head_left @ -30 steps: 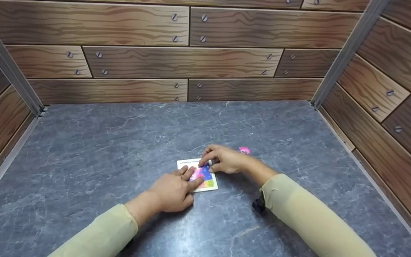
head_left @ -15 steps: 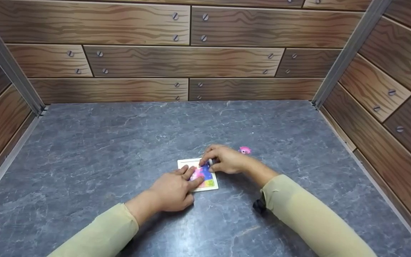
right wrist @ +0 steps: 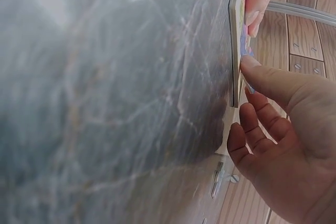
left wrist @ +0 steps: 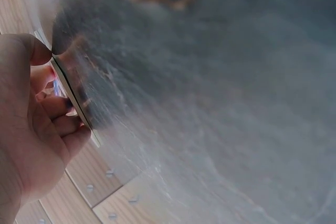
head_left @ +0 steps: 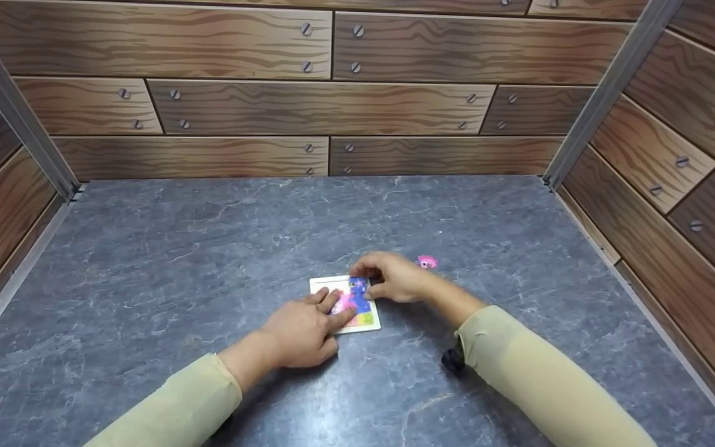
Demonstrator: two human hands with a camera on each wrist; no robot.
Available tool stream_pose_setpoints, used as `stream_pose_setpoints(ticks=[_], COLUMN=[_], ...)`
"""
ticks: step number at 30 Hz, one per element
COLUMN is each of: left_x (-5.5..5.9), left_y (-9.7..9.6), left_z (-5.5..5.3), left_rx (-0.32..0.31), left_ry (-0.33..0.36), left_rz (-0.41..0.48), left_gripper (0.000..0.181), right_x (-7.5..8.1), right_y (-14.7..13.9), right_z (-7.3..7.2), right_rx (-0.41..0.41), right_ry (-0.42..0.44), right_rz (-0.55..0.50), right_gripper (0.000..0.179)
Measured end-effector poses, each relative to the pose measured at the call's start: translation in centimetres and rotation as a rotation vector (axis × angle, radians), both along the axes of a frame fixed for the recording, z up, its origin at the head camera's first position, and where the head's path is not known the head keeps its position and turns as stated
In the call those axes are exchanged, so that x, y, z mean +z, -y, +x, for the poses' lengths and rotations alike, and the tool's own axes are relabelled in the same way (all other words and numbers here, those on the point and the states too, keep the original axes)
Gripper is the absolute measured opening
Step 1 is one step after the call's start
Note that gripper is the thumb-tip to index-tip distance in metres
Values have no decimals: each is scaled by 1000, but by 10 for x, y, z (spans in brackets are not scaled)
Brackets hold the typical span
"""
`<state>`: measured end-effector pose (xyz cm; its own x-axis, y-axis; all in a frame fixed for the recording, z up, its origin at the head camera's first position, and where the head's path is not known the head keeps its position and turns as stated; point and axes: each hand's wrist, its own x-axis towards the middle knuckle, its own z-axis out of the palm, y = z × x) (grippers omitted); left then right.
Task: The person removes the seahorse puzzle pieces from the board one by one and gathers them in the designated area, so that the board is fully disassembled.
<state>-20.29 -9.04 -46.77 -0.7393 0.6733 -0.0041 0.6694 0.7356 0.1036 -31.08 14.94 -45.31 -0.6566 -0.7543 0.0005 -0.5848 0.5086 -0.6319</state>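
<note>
A small jigsaw puzzle board with a white border lies on the table, showing a pink, blue and yellow-green picture. My left hand rests on its left and lower part with fingers spread, covering some of the picture. At the upper right corner, my right hand holds a blue puzzle piece between thumb and fingers; its thumb shows at the board's side in the right wrist view. Whether the piece sits fully flat is too small to tell. Beyond the right wrist lies a loose pink puzzle piece.
The dark grey marbled table is bordered by wood-patterned panels at the back and both sides. Metal posts stand at the back corners. A black object is at the right sleeve's underside.
The right fingers have shifted back from the picture to the board's top edge, uncovering more of the blue piece. My left hand stays in place on the board.
</note>
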Motion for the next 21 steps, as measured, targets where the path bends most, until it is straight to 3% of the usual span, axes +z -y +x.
stream_pose_setpoints(ticks=[10, 21], left_x=[0, -1], left_y=[0, -1], left_z=[1, 1], left_rx=[10, 5], left_ry=[5, -2], left_rz=[11, 10], left_gripper=[61, 61], right_x=[0, 0], right_y=[-1, -2], right_z=[2, 3], right_rx=[16, 3], right_ry=[-83, -110], right_rz=[5, -1], right_gripper=[41, 40])
